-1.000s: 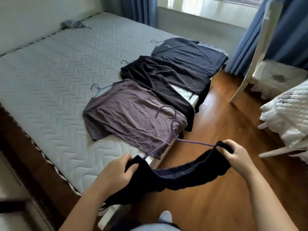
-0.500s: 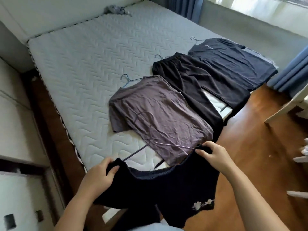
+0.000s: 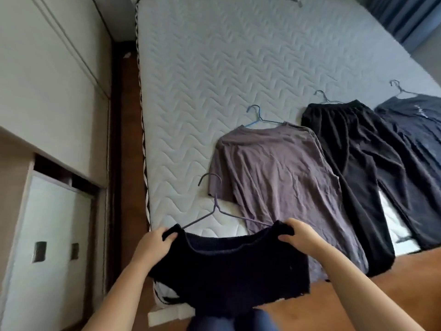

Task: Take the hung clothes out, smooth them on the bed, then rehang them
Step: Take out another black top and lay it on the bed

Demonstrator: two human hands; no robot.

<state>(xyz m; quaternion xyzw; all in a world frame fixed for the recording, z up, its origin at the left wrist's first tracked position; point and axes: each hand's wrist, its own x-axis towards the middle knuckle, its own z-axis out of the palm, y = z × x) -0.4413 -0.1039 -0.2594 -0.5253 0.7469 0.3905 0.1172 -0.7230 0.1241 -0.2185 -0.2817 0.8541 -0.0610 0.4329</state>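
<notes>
- Left hand (image 3: 155, 244), lower centre-left of frame: fingers curled over the left end of the top edge of the black garment (image 3: 229, 266)
- Right hand (image 3: 299, 237), lower centre-right: thumb and fingers pinch the right end of the same edge
- Black garment held spread between both hands at the near edge of the bed (image 3: 214, 68); body hangs toward the bottom of the frame
- Purple hanger (image 3: 216, 204): arms run into the garment's top edge, hook stands over the mattress
- Mauve T-shirt (image 3: 274, 182) flat on the bed, centre-right, on a blue hanger (image 3: 259, 117)
- Black trousers (image 3: 353, 168) just right of it; navy T-shirt (image 3: 415, 125) at the right edge
- Wardrobe (image 3: 47, 68) fills the left of the frame; wooden floor (image 3: 393, 283) lower right
</notes>
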